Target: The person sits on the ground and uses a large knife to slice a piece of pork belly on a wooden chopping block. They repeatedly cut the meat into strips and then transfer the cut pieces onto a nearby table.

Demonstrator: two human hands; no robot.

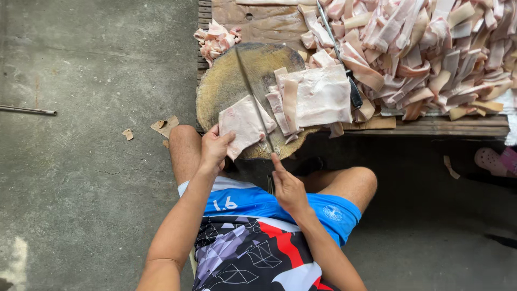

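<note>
While we look down through the head camera, we note a flat slab of pork skin point(243, 125) lying on the round wooden chopping block point(221, 86), at the block's near edge. Its long axis runs from the near left corner up toward the far right. Our left hand point(214, 148) pinches the slab's near left corner, thumb on top and fingers curled beneath. Our right hand point(288, 186) is closed around the handle of a long knife point(253, 91), forefinger extended along it. The blade points away from us, tilted slightly left, and crosses the slab's right edge. Both forearms reach forward over the bare knees.

A larger folded skin piece point(318, 97) lies just right of the blade, overlapping the block's right rim. Beyond it, a heap of cut strips point(425, 48) covers the low desk point(447, 126). Open concrete floor point(86, 134) lies left of the block, scattered with small scraps.
</note>
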